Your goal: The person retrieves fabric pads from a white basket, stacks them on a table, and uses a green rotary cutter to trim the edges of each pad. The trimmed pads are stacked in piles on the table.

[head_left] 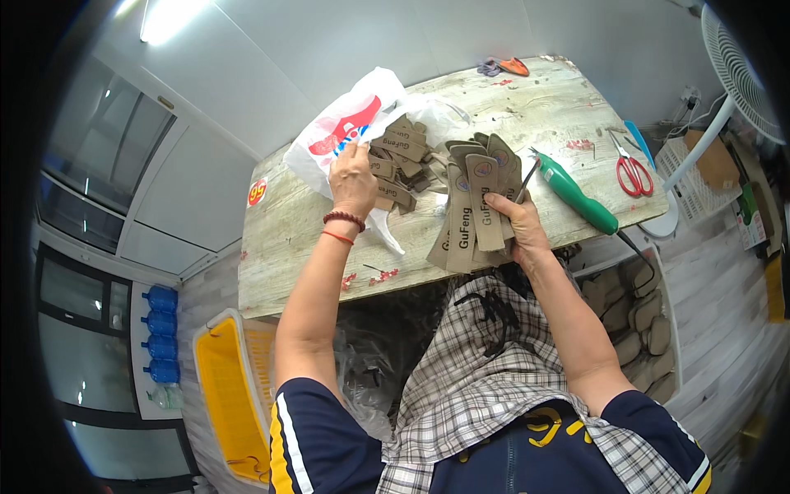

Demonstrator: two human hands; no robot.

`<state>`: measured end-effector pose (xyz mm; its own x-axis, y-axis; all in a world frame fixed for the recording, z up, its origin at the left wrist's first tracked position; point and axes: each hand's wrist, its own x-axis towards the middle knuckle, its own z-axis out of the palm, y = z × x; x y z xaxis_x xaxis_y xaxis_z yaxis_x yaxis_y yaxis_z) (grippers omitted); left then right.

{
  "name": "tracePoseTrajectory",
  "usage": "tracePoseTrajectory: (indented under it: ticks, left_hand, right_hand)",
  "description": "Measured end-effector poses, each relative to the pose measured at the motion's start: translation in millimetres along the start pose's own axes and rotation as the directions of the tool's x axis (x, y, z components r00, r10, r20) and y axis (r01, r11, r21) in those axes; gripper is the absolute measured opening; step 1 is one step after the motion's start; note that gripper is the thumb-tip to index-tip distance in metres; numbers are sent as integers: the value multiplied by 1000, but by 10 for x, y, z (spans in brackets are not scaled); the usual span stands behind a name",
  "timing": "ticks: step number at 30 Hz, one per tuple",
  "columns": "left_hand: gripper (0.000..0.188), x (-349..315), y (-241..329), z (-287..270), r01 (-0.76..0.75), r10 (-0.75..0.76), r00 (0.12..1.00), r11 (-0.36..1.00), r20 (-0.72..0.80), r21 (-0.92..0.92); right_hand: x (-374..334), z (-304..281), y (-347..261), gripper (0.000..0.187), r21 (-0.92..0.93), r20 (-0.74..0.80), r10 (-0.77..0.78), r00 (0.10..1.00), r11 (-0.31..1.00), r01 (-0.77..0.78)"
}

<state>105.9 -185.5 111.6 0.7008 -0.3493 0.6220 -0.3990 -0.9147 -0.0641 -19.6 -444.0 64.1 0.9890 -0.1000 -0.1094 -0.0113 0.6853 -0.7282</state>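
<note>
My right hand is closed around a fanned bundle of tan fabric strips with dark printing, its thumb pressed on the front one. The bundle is over the table's near edge. To its left, a white plastic bag with red and blue print lies open, and more tan strips spill loosely from its mouth. My left hand is at the bag's rim, its fingers closed on the plastic. Some of its fingertips are hard to make out.
Right of the bundle lies a green corded hand tool, with red-handled scissors beyond it. The worn wooden table has a yellow crate below left and a bin of tan pieces below right. A white fan stands at right.
</note>
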Motion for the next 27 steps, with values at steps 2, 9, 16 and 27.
tracePoseTrajectory:
  ticks: [2, 9, 16, 27]
  left_hand:
    - [41, 47, -57, -50, 87, -89, 996, 984, -5, -158]
    - [53, 264, -284, -336, 193, -175, 981, 863, 82, -467]
    - [67, 392, -627, -405, 352, -286, 932, 567, 223, -745]
    - [65, 293, -1091, -289, 303, -379, 920, 515, 104, -802]
  right_hand:
    - [-1, 147, -71, 53, 8, 31, -2, 1000, 1000, 2]
    - [352, 712, -123, 57, 92, 222, -25, 975, 996, 4]
    - [1177, 1236, 173, 74, 54, 573, 37, 819, 995, -83]
    - [1895, 1389, 935, 98, -439, 573, 91, 814, 874, 211]
